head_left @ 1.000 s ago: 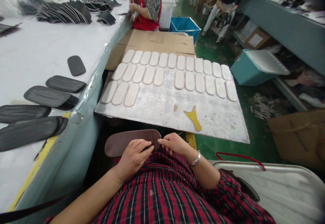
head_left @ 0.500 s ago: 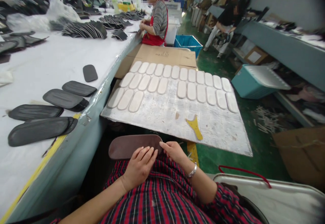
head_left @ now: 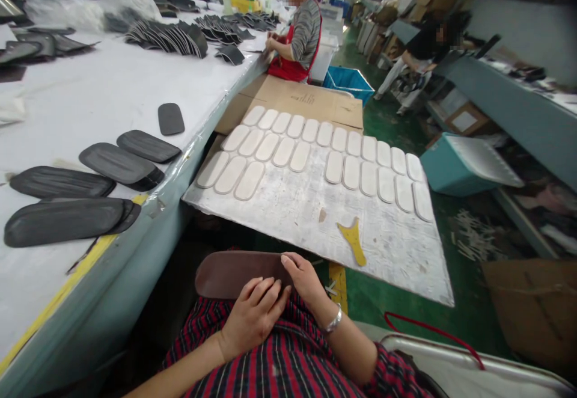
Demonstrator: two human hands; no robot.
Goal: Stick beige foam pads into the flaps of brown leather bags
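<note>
A long, dark brown leather-like piece with rounded ends [head_left: 234,270] lies over my lap in the head view. My right hand [head_left: 306,281] pinches its right end, thumb on top and the other fingers out of sight beneath. My left hand [head_left: 258,312] is curled over the near edge close to that end, fingertips almost meeting the right hand. In front stands a board [head_left: 297,205] with rows of pale oval pieces [head_left: 249,180] laid flat. A yellow Y-shaped piece [head_left: 353,243] rests near the board's front edge.
Left is a white-covered table [head_left: 121,91] with several black oval pieces [head_left: 67,220] and stacked dark strips [head_left: 166,38]. A co-worker in a red apron [head_left: 291,64] is beside it. Blue [head_left: 347,82] and teal bins [head_left: 464,163] stand beyond; a metal-rimmed surface [head_left: 473,356] is at right.
The camera view has shifted, so the scene sits slightly further right. My right thumb has moved over the brown piece's end corner; both hands stay on it. The seated person at far right leans differently.
</note>
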